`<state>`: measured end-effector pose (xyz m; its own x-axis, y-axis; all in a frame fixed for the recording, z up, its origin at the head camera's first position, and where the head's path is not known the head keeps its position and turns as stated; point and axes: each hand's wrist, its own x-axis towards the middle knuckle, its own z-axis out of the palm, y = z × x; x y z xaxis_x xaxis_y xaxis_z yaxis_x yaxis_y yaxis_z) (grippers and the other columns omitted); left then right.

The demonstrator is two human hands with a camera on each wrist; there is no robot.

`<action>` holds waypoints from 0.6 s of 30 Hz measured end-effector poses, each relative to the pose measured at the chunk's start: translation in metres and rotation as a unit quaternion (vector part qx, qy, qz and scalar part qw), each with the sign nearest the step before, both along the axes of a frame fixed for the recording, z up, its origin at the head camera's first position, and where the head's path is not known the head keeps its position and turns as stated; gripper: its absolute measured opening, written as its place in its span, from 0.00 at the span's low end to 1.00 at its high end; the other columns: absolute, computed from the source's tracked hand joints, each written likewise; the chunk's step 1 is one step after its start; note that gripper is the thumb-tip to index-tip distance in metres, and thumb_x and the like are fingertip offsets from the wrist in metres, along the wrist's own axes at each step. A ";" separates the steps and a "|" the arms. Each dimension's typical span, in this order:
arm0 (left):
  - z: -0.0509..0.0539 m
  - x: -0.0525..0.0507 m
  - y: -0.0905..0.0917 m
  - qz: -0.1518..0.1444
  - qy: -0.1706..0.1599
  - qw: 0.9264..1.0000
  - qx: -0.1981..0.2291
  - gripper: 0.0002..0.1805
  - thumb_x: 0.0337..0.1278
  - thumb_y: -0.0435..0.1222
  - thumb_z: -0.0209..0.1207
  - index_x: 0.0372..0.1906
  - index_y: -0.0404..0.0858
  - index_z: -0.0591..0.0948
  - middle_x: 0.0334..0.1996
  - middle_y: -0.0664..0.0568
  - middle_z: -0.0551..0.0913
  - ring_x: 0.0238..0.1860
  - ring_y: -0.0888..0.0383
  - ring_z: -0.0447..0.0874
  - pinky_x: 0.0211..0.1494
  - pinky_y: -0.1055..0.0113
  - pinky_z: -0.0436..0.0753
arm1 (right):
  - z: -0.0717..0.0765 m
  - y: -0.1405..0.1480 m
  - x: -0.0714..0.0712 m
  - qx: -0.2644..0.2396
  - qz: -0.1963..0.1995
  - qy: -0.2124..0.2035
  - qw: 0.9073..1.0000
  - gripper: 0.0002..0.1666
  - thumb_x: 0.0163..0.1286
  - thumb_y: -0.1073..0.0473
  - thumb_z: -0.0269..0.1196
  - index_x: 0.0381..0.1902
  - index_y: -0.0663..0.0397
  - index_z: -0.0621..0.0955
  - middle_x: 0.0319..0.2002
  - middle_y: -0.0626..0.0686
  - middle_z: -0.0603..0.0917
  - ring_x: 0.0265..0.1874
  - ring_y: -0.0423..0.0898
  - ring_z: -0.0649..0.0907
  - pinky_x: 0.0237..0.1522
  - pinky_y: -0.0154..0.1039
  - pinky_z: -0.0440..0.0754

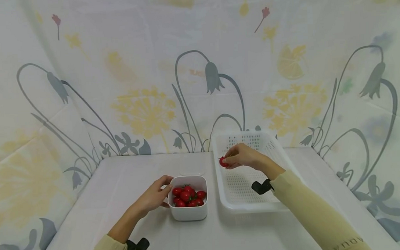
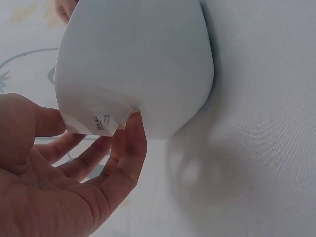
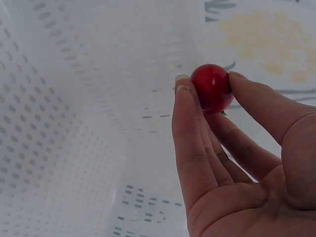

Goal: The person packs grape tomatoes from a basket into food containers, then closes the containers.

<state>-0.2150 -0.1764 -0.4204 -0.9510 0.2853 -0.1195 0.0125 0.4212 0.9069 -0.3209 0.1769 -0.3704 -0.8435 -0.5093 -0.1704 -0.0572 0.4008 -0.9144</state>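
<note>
Between thumb and fingertips, my right hand (image 1: 242, 156) pinches a red cherry tomato (image 3: 212, 88) above the left part of a white perforated plastic basket (image 1: 223, 196). A bit of green stem shows under the tomato in the right wrist view. My left hand (image 1: 156, 194) grips the left side of a small white square container (image 1: 190, 213), thumb at its rim and fingertips against its outer wall. Several red tomatoes (image 1: 185, 196) lie inside that container. In the left wrist view the container's smooth wall (image 2: 138, 59) hides its contents, and a small printed label shows near the fingers.
The basket stands to the right of the container on a white-covered table (image 1: 122, 179). Behind rises a white cloth backdrop (image 1: 196, 33) printed with grey and yellow flowers. Black wrist straps (image 1: 138, 247) show at both sleeves.
</note>
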 end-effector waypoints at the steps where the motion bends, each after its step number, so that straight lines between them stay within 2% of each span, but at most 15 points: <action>1: 0.000 0.000 0.000 0.000 0.001 1.000 0.000 0.18 0.79 0.34 0.48 0.65 0.33 0.71 0.63 0.35 0.74 0.47 0.46 0.83 0.40 0.55 0.90 | 0.001 0.000 0.002 -0.004 0.003 0.001 1.000 0.16 0.72 0.65 0.64 0.50 0.74 0.81 0.43 0.64 0.88 0.43 0.57 0.89 0.53 0.49 0.86; 8: 0.001 0.001 0.001 0.003 -0.002 1.000 -0.002 0.18 0.79 0.34 0.47 0.66 0.33 0.71 0.63 0.36 0.74 0.48 0.46 0.83 0.41 0.54 0.90 | 0.005 -0.007 0.021 -0.004 0.016 0.012 1.000 0.15 0.72 0.62 0.66 0.49 0.70 0.82 0.43 0.60 0.89 0.41 0.51 0.89 0.52 0.48 0.87; 18: -0.001 0.000 0.002 0.008 -0.002 1.000 -0.002 0.18 0.79 0.34 0.47 0.66 0.33 0.71 0.63 0.36 0.74 0.46 0.48 0.83 0.40 0.54 0.90 | 0.007 -0.027 0.042 -0.005 0.052 0.044 0.998 0.13 0.71 0.60 0.66 0.47 0.65 0.85 0.42 0.57 0.89 0.41 0.54 0.88 0.50 0.44 0.88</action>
